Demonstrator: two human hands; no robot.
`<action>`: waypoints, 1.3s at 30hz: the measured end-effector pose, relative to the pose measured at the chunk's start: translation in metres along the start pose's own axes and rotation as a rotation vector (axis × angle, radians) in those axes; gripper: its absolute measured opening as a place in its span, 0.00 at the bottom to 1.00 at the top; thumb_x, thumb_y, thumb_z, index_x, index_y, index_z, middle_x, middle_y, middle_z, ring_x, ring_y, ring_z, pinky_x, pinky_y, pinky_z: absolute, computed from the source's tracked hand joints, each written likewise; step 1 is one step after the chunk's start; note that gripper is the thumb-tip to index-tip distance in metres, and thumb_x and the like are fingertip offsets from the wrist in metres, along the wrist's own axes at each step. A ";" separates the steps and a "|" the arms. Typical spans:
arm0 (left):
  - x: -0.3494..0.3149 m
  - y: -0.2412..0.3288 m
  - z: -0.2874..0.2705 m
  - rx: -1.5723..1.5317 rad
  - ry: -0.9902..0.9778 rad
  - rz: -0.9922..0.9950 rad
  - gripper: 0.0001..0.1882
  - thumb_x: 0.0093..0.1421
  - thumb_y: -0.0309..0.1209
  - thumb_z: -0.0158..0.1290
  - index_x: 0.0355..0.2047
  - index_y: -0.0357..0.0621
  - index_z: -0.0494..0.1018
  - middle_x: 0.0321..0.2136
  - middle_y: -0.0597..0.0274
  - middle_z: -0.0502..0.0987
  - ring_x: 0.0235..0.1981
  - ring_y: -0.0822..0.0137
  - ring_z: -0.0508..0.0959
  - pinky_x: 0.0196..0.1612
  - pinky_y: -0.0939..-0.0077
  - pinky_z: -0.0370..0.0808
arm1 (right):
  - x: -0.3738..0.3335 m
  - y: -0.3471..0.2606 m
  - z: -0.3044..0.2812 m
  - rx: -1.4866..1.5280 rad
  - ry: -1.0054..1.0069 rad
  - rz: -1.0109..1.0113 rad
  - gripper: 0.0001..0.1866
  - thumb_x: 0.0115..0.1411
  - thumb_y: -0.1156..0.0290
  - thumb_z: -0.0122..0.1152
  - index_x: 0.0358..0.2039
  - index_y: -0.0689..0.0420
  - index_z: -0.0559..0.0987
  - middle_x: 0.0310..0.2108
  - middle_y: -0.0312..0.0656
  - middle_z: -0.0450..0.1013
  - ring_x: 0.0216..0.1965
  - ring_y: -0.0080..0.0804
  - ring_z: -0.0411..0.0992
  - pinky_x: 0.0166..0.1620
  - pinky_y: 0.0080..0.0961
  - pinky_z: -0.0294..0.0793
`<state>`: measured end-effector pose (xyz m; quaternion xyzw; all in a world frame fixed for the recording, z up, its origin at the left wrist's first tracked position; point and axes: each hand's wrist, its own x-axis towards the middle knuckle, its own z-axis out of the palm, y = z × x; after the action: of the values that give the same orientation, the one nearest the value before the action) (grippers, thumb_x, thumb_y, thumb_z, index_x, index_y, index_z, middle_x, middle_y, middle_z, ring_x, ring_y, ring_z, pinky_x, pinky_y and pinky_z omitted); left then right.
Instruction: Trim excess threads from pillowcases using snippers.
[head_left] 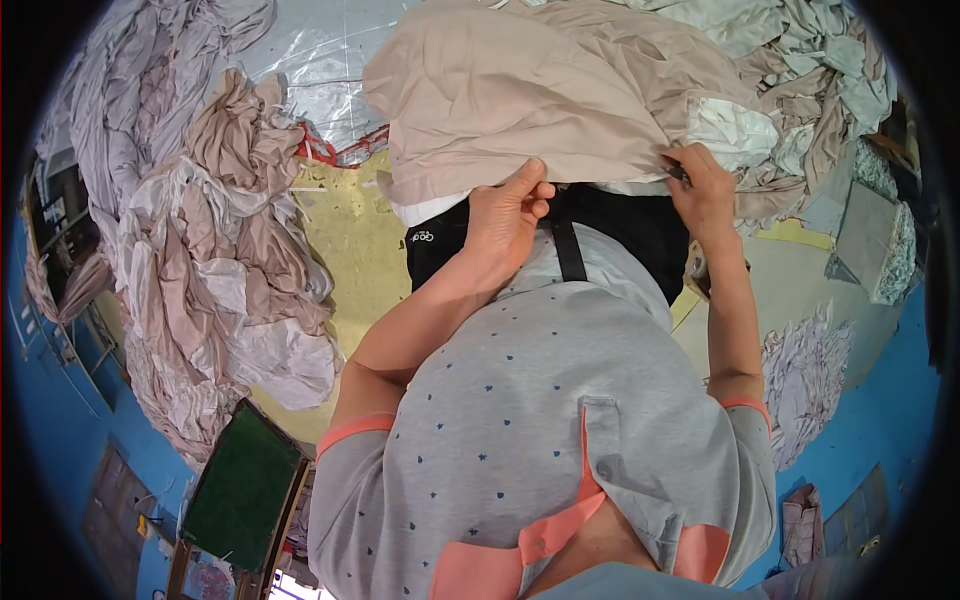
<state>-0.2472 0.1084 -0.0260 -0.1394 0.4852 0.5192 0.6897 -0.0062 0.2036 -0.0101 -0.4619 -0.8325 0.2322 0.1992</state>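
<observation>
A soft, matte beige cloth (520, 100) lies in loose folds across the yellowish desk (345, 240), its near edge drawn up against the person's waist. The left hand (505, 225) has its grip closed on that near hem, thumb pressed on top. The right hand (705, 190) pinches the same hem farther right, beside a crumpled white piece (735, 130); a small dark tool seems to sit in its fingers, too small to tell. To the left a tangled heap of pale pink and white fabric (220, 270) spills over the desk's edge. Shredded white scraps (805, 375) lie on the right, near the blue floor (880, 400). A green-topped frame (240, 485) stands lower left.
</observation>
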 end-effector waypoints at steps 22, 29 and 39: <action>-0.008 -0.001 -0.002 0.218 -0.215 0.310 0.08 0.63 0.24 0.49 0.33 0.32 0.76 0.29 0.56 0.79 0.29 0.68 0.80 0.36 0.77 0.78 | 0.032 -0.079 0.062 0.397 -0.063 -0.089 0.06 0.50 0.85 0.57 0.26 0.63 0.71 0.24 0.43 0.69 0.24 0.34 0.71 0.27 0.23 0.69; -0.005 -0.001 -0.003 0.205 -0.183 0.289 0.07 0.62 0.25 0.49 0.34 0.32 0.75 0.30 0.55 0.79 0.31 0.65 0.80 0.37 0.73 0.79 | 0.026 -0.068 0.053 0.522 -0.010 0.135 0.02 0.57 0.79 0.56 0.28 0.61 0.72 0.20 0.34 0.66 0.22 0.19 0.63 0.27 0.17 0.64; -0.004 0.001 -0.003 0.219 -0.193 0.257 0.06 0.60 0.26 0.52 0.33 0.34 0.76 0.27 0.58 0.78 0.28 0.69 0.78 0.33 0.78 0.77 | 0.014 -0.069 0.048 0.431 -0.147 0.061 0.12 0.54 0.71 0.63 0.38 0.61 0.75 0.29 0.42 0.73 0.28 0.36 0.72 0.31 0.25 0.71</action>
<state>-0.2500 0.1048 -0.0240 0.0500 0.4843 0.5582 0.6719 -0.0864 0.1739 -0.0085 -0.4156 -0.7616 0.4434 0.2251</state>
